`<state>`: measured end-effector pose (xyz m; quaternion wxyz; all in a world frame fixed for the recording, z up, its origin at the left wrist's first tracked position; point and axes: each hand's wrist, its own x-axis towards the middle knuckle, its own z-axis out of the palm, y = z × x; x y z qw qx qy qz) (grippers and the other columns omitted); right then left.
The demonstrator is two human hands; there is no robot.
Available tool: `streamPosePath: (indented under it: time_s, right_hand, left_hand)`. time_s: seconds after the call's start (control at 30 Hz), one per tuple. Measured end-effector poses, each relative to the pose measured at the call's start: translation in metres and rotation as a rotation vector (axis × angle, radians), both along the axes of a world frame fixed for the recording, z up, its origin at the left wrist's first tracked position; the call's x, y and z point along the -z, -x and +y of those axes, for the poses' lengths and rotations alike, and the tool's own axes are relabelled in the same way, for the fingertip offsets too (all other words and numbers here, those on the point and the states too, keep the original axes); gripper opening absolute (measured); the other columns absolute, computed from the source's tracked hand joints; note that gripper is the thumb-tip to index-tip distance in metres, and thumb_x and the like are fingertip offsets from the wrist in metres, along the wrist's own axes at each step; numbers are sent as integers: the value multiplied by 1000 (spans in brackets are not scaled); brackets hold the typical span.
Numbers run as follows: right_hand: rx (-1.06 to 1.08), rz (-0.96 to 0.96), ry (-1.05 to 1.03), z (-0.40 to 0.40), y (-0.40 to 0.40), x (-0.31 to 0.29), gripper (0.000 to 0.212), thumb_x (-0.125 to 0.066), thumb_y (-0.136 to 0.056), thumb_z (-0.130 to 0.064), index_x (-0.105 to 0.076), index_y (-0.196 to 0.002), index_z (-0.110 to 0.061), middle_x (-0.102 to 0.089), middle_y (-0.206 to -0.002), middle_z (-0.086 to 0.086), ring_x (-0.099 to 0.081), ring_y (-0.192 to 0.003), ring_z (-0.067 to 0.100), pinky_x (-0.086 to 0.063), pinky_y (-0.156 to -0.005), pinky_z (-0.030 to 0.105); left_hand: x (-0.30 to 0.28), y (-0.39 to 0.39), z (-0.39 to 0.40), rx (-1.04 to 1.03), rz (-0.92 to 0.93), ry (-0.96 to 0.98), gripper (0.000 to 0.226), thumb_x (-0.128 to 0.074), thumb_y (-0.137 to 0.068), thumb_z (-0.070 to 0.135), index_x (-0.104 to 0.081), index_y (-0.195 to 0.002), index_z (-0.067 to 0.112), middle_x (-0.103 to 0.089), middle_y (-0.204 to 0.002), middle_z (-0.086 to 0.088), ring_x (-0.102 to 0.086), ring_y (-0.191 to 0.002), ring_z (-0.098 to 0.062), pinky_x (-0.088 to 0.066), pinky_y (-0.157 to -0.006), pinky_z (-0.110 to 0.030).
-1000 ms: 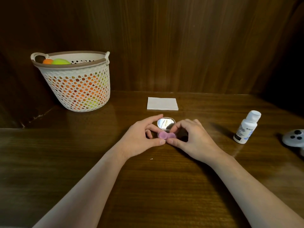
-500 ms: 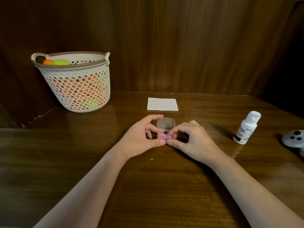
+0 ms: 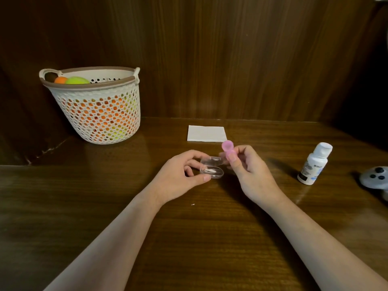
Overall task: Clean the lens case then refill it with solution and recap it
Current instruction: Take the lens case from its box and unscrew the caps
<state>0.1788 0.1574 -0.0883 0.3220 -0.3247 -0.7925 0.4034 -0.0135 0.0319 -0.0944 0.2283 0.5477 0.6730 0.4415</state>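
Observation:
A small clear plastic box [image 3: 211, 169] lies open on the wooden table [image 3: 189, 238], its lid tipped back, with a pale item inside. My left hand [image 3: 180, 177] holds the box between thumb and fingers. My right hand [image 3: 249, 171] pinches the pink lens case [image 3: 227, 149] and holds it upright just above and to the right of the box. A white solution bottle [image 3: 315, 163] with its cap on stands to the right. A folded white tissue [image 3: 206, 133] lies behind the hands.
A white perforated basket [image 3: 98, 110] with orange and green balls stands at the back left. A grey controller [image 3: 375, 178] sits at the right edge. Dark wood panels close off the back and sides.
My right hand has lifted the pink lens case out of the clear box and raised it to the right. My left hand stays on the box.

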Motion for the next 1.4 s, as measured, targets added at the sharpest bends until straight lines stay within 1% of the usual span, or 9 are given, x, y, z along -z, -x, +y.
streamPosePath:
  time_s: [0.13, 0.3, 0.5, 0.6, 0.73, 0.93, 1.03, 1.17, 1.4]
  right_hand:
    - [-32, -18, 13, -2, 0, -2, 11, -52, -107, -50, -55, -113, -41, -72, -103, -38, -64, -102, -19, -45, -80, 11]
    - [-62, -22, 7, -3, -1, 0, 12, -51, -108, -50, -54, -112, -39, -72, -100, -41, -64, -102, -19, -45, -80, 12]
    - [-48, -63, -23, -1, 0, 3, 9, -54, -106, -52, -55, -110, -44, -72, -99, -38, -65, -99, -18, -51, -69, 7]
    - [-44, -73, -36, 0, 1, 6, 6, -56, -105, -51, -57, -109, -46, -74, -105, -25, -69, -100, -11, -55, -77, 13]
    - [-50, -99, -54, -1, 1, 8, 8, -55, -105, -53, -58, -108, -46, -73, -107, -23, -68, -101, -13, -55, -80, 15]
    - [-57, -143, -99, -5, 0, 5, 10, -56, -104, -54, -58, -105, -44, -74, -100, -23, -64, -99, -17, -46, -75, 10]
    - [-47, -88, -101, -8, -2, 2, 7, -60, -103, -51, -62, -106, -44, -75, -103, -26, -63, -102, -18, -45, -78, 9]
    - [-7, -37, -101, -7, -4, -3, 8, -68, -99, -51, -67, -102, -45, -72, -101, -36, -65, -100, -16, -46, -77, 12]
    - [-64, -87, -162, -8, 2, -1, 5, -69, -97, -54, -71, -97, -50, -66, -102, -44, -57, -105, -20, -44, -75, 13]
  left_hand:
    - [0, -1, -1, -16, 41, -13, 33, -79, -94, 30, -69, -122, 43, -74, -112, 20, -68, -86, -5, -58, -76, -22]
    - [0, -3, -2, -91, 212, 25, 25, -74, -96, 43, -68, -119, 51, -69, -112, 23, -65, -91, -9, -57, -82, -32]
    - [-8, -12, -2, -125, 444, 28, 23, -73, -95, 47, -72, -118, 45, -63, -129, 24, -53, -120, 0, -43, -115, -48]
    - [-12, -16, -1, -142, 503, 20, 19, -74, -95, 47, -78, -112, 39, -62, -137, 20, -48, -129, -4, -37, -121, -52]
    - [-12, -19, -1, -137, 475, 18, 15, -75, -95, 42, -81, -106, 34, -68, -129, 18, -53, -124, -4, -41, -118, -52]
    - [-8, -21, 3, -155, 394, 7, 8, -80, -93, 36, -83, -99, 34, -71, -119, 19, -62, -111, -3, -54, -103, -33]
    - [-5, -14, 0, -198, 363, 29, 8, -79, -93, 33, -73, -93, 37, -68, -114, 21, -64, -103, -2, -56, -94, -26]
    - [-4, 9, -14, -292, 382, 63, 17, -77, -95, 30, -70, -108, 39, -66, -119, 19, -61, -105, -2, -46, -84, -15]
    - [-12, 37, -47, -404, 416, 116, 26, -76, -97, 26, -69, -119, 37, -65, -131, 14, -55, -118, -4, -41, -87, -17]
